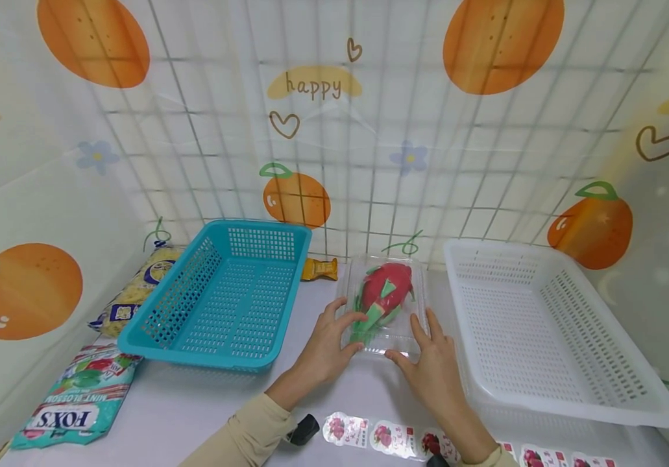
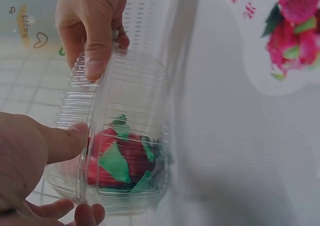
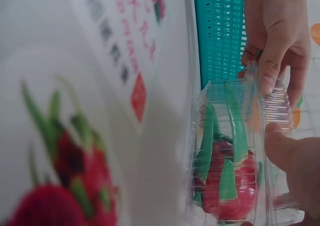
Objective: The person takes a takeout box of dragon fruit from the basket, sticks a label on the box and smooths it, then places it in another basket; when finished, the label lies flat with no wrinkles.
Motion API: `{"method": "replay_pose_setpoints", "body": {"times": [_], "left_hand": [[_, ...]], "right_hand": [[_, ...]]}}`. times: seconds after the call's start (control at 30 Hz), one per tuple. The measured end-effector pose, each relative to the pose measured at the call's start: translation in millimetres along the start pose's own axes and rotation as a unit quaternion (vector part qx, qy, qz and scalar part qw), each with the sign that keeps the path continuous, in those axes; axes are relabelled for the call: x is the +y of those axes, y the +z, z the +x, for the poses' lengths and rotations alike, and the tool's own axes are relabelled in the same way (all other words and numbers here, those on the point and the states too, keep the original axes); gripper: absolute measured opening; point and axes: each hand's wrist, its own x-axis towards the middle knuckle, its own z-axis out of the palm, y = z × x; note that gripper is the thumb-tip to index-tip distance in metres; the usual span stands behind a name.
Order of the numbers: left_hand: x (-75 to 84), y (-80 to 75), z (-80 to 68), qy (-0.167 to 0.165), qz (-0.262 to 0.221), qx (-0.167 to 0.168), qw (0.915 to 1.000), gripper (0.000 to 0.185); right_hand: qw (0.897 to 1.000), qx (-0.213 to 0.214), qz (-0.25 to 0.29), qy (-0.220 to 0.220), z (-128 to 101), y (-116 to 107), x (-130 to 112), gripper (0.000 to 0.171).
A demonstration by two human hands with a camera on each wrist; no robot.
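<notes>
Your left hand (image 1: 318,350) and right hand (image 1: 433,373) both pinch the front rim of the clear box (image 1: 400,332), thumbs on the near edge, fingers over the top. The box stands on the table between your hands, the dragon fruit (image 1: 389,285) inside it. If your thumbs bear down unevenly, one corner of the thin plastic could spring up or the front wall buckle; a long green leaf near that wall might catch in the seam. The head view hides the front wall and cannot tell you whether the rim is fully latched; the wrist views show its ribs and both thumbs against the lip. Only from the head do you see the teal basket (image 1: 226,359) and white basket (image 1: 544,403) together, and the whole row of stickers (image 1: 394,439) close by your forearms, where a sleeve could drag them
</notes>
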Motion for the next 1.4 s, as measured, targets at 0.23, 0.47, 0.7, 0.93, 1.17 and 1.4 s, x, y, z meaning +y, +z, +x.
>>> {"method": "replay_pose_setpoints", "body": {"times": [0.23, 0.47, 0.7, 0.93, 1.17, 1.4], "left_hand": [[-3.9, 3.8, 0.2, -0.009, -0.006, 0.004, 0.9999, 0.042], [-7.9, 5.2, -1.2, -0.014, -0.018, 0.006, 0.9997, 0.043], [-11.7, 5.0, -1.4, -0.012, -0.020, 0.007, 0.9997, 0.042], [-9.9, 1.2, -0.6, -0.006, -0.011, -0.001, 0.9999, 0.042], [-10.8, -5.7, -4.7, -0.020, -0.014, -0.013, 0.9996, 0.047], [-17.4, -13.2, -15.7, -0.035, -0.017, -0.016, 0.9991, 0.064]], "right_hand": [[1.000, -0.004, 0.005, 0.002, 0, 1, 3, 0.086], [1.000, -0.011, 0.010, -0.003, -1, 0, 5, 0.084], [1.000, -0.018, 0.000, -0.002, -1, -1, 5, 0.083], [1.000, -0.026, -0.004, 0.003, 0, -4, 5, 0.083], [0.999, -0.045, -0.009, 0.007, -1, -8, 1, 0.083], [0.998, -0.050, -0.039, 0.010, -3, -15, -3, 0.085]]}}
